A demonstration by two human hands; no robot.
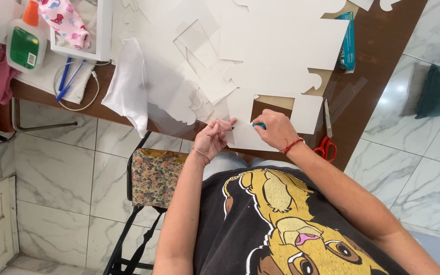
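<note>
My left hand (214, 137) rests at the near edge of the brown table (383, 46), its fingertips pressing down a white card piece with a rectangular cut-out (243, 104). My right hand (276, 130) is closed around a small teal tool (258, 125), whose tip sits on the same card. A red thread bracelet circles my right wrist. More white card sheets (281, 35) and offcuts cover the table beyond.
Red-handled scissors (326, 140) lie at the table's right near edge. A glue bottle (26, 40), blue pens (67, 76), a white cloth (128, 86) and a teal box (348, 43) are on the table. A patterned chair (154, 175) stands below left.
</note>
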